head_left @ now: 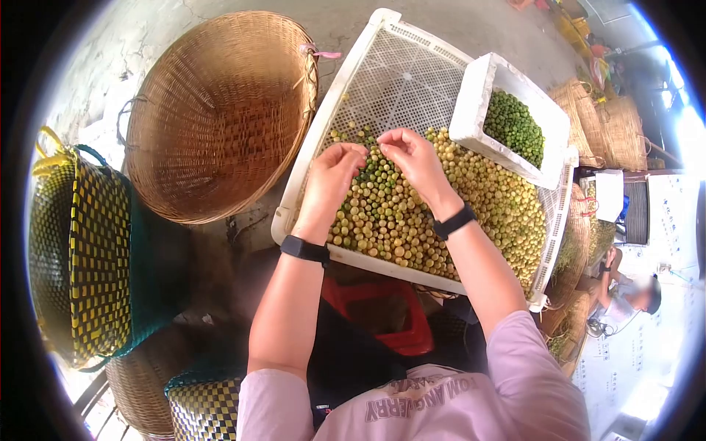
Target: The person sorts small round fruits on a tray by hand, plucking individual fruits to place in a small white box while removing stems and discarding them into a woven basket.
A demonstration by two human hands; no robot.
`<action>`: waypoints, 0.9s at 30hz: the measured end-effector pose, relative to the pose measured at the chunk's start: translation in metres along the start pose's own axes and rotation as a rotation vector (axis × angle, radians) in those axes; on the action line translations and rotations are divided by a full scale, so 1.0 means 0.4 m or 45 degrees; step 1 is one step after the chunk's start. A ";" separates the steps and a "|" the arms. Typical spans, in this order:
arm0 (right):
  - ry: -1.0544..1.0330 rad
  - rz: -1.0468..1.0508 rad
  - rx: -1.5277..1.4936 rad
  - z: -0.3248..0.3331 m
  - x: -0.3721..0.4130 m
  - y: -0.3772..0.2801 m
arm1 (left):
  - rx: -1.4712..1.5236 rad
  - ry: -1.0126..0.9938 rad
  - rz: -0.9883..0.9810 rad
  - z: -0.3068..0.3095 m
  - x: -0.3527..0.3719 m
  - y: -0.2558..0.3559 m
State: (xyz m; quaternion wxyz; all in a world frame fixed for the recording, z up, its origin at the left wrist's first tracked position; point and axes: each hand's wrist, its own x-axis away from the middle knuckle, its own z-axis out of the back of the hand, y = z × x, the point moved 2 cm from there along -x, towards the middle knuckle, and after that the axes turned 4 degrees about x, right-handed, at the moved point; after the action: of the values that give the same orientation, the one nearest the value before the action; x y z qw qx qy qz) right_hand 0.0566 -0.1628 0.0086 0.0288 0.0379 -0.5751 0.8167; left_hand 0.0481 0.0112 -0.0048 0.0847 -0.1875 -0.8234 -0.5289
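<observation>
My left hand [332,180] hovers over a heap of small round yellow-green fruits [401,228], thumb and fingertips pinched together. Whatever is between those fingertips is too small to make out. Close to its right, my right hand [417,165] is also closed in a pinch, and its fingertips hide anything they may hold. The heap lies in a shallow white plastic crate [408,70] with a perforated bottom. A white foam box [471,103] rests across the crate's far right corner, with small green fruits [513,125] inside.
A large wicker basket [220,117] stands left of the crate. Yellow-and-black woven baskets [103,257] are at the far left. Below the crate is a red plastic stool [412,323]. More baskets [621,132] and another person [625,301] are at the right.
</observation>
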 end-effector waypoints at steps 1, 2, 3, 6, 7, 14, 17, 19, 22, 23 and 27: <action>0.006 0.111 0.102 0.004 0.021 -0.026 | -0.031 -0.046 0.030 -0.009 0.000 -0.006; 0.015 0.222 0.204 0.008 0.044 -0.053 | -0.063 -0.095 0.061 -0.020 0.000 -0.013; 0.052 0.202 0.230 0.009 0.065 -0.070 | -0.087 -0.091 0.079 -0.033 0.008 -0.008; 0.086 0.260 0.371 0.012 0.105 -0.124 | -0.108 -0.197 0.047 -0.049 0.016 -0.010; 0.091 0.260 0.374 0.016 0.107 -0.123 | -0.104 -0.221 0.032 -0.051 0.013 -0.018; 0.145 0.397 0.430 0.027 0.129 -0.121 | -0.135 -0.302 0.010 -0.063 0.013 -0.026; 0.175 0.407 0.469 0.030 0.130 -0.122 | -0.049 -0.344 0.100 -0.069 0.023 -0.013; 0.181 0.442 0.479 0.030 0.126 -0.114 | -0.006 -0.371 0.132 -0.068 0.024 -0.010; 0.189 0.486 0.495 0.030 0.127 -0.112 | 0.153 -0.405 0.169 -0.065 0.023 -0.010; 0.198 0.499 0.502 0.030 0.128 -0.114 | 0.160 -0.404 0.177 -0.064 0.024 -0.012; 0.188 0.461 0.531 0.028 0.133 -0.117 | -0.123 -0.390 0.117 -0.064 0.021 -0.010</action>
State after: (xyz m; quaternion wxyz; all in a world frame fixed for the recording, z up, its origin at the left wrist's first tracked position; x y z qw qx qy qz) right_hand 0.0082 -0.1572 0.0613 -0.0843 -0.1200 -0.3885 0.9097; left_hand 0.0372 -0.0115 0.0054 -0.0267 -0.3070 -0.7909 -0.5286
